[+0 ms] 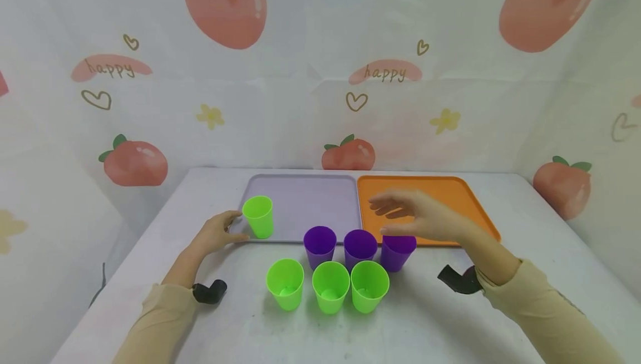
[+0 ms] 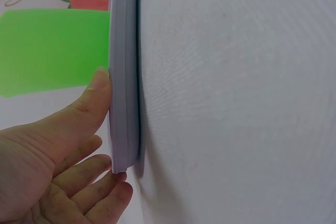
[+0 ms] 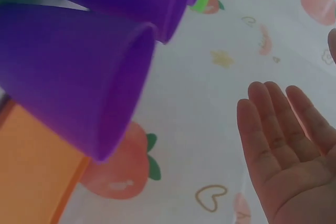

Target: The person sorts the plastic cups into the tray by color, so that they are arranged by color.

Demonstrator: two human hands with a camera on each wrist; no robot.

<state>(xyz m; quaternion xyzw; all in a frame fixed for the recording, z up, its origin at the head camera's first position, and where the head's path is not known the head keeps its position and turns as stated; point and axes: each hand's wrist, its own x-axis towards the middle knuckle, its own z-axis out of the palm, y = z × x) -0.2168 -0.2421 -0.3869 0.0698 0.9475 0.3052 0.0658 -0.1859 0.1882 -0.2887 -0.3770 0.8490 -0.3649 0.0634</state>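
A green cup (image 1: 258, 217) stands upright on the front left part of the lavender tray (image 1: 315, 208). My left hand (image 1: 214, 232) is just left of that cup, its fingers relaxed; in the left wrist view the thumb (image 2: 86, 106) lies at the tray's rim beside the cup's base. My right hand (image 1: 419, 216) is raised with fingers extended and nothing in it, over the orange tray (image 1: 468, 208) and the rightmost purple cup (image 1: 398, 254), whose top it partly hides. The right wrist view shows the open palm (image 3: 299, 177) apart from the purple cups.
Two more purple cups, a left one (image 1: 320, 246) and a middle one (image 1: 360, 248), stand in a row before the trays. Nearer the front edge are three green cups, left (image 1: 285, 283), middle (image 1: 331, 287) and right (image 1: 369, 287). A peach-printed cloth (image 1: 280, 85) hangs behind the table.
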